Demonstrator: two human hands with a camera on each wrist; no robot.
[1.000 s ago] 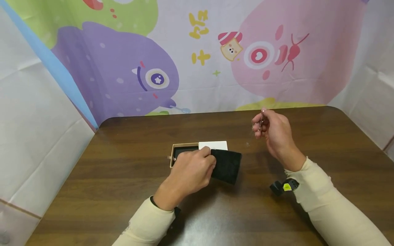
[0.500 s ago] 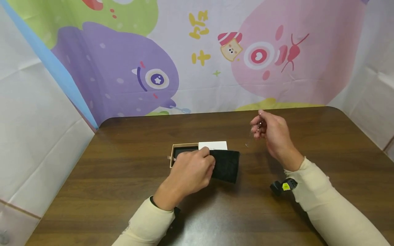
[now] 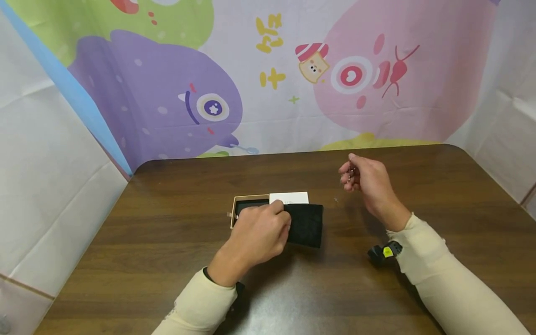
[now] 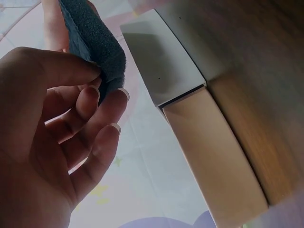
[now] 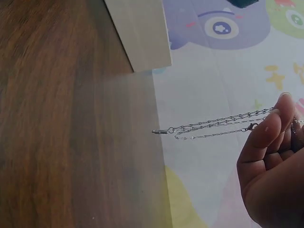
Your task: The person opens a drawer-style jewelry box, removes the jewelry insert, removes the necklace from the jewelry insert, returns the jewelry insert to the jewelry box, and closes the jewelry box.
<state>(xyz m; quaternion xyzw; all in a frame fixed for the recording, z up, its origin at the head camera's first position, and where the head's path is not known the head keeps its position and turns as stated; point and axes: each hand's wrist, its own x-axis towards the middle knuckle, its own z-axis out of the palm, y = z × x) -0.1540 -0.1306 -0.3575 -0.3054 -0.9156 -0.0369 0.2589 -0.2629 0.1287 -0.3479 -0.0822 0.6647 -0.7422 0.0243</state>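
My left hand (image 3: 259,230) pinches a small black velvety pouch (image 3: 305,225) by its edge; in the left wrist view the pouch's fuzzy side (image 4: 107,47) shows between thumb and fingers. To the right, my raised right hand (image 3: 372,186) holds a thin silver necklace (image 5: 213,126) between thumb and fingers. Its chain hangs in several strands, with a small pendant (image 5: 160,132) at the low end and a clasp (image 5: 251,126) near the fingertips. Behind the left hand lies a drawer-style gift box, its black-lined tray (image 3: 251,197) pulled out leftward from the white sleeve (image 3: 295,197).
Everything is over a brown wood-grain table (image 3: 167,260). A cartoon-printed cloth (image 3: 167,93) hangs along its back edge, and white panels stand at both sides. Each wrist bears a strapped-on camera; the right one's dark mount (image 3: 378,255) juts toward the table.
The right hand has drifted slightly left and down with the necklace. The pouch's free end has swung a little to the left, while the left hand and box stay nearly in place.
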